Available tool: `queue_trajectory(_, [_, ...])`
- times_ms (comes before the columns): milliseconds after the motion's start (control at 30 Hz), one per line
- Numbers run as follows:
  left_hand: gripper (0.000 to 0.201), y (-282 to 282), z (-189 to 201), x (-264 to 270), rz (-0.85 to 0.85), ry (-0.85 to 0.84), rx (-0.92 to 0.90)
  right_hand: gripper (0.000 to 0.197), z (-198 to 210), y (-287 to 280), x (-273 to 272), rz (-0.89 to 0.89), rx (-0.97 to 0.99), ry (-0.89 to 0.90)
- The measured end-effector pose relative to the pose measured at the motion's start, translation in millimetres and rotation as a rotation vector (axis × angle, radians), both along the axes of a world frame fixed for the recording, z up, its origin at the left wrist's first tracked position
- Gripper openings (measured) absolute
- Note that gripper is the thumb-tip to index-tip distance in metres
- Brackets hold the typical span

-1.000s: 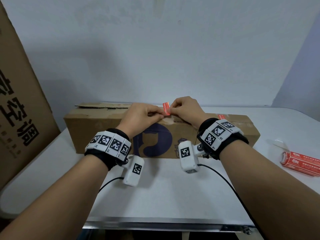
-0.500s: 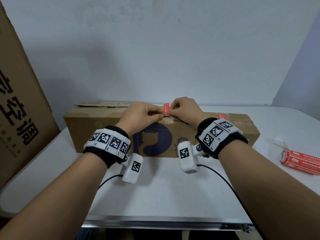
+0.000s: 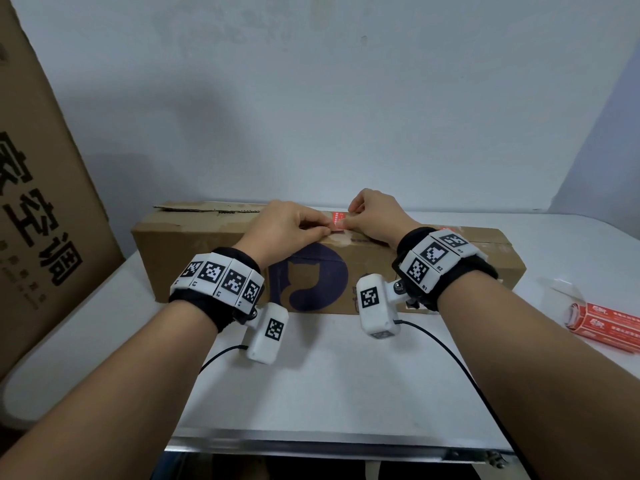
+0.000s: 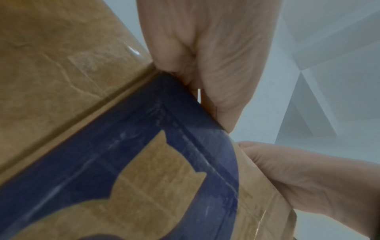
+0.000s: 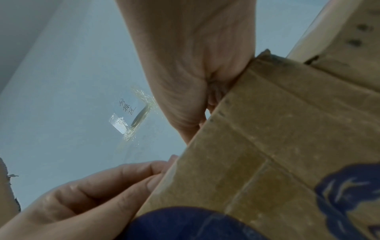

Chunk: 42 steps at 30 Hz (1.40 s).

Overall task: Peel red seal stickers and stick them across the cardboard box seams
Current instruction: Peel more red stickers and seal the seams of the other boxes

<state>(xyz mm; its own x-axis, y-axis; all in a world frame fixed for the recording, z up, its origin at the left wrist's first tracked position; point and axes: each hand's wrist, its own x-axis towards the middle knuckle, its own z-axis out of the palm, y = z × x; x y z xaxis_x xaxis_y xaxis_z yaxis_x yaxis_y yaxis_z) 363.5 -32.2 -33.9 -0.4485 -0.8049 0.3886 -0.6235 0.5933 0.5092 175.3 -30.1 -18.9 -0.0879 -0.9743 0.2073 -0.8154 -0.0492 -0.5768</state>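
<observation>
A long cardboard box [image 3: 207, 258] with a dark blue cat logo [image 3: 308, 282] lies across the white table [image 3: 329, 375]. Both hands meet over the middle of its top. My left hand [image 3: 322, 231] pinches the near left edge of a small red seal sticker [image 3: 337, 221]. My right hand [image 3: 348, 221] pinches its right edge with curled fingers. The sticker lies low against the box top. A second red sticker [image 3: 450, 229] sits on the box top behind my right wrist. Both wrist views show only the box face [image 4: 82, 81] [image 5: 287, 129] and the hands' undersides; the sticker is hidden there.
A roll of red seal stickers [image 3: 599, 322] lies on the table at the right. A tall cardboard carton [image 3: 45, 220] with black print leans at the left. The wall stands close behind the box. The table's metal front edge [image 3: 329, 445] is near me.
The sticker, held upright above the box a second ago, has come down onto the box top. Both hands have lowered with it.
</observation>
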Motion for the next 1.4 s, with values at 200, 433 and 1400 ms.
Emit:
queue_trajectory(200, [0.02, -2, 11, 6, -0.012, 0.007, -0.029, 0.039, 8, -13, 7, -0.012, -0.044, 0.006])
queue_trajectory(433, [0.029, 2, 13, 4, -0.042, -0.078, -0.04, 0.019, 0, -15, 4, -0.079, -0.078, -0.029])
queue_trajectory(1400, [0.05, -13, 18, -21, -0.021, -0.504, -0.003, 0.025, -9, -7, 3, -0.099, -0.121, -0.012])
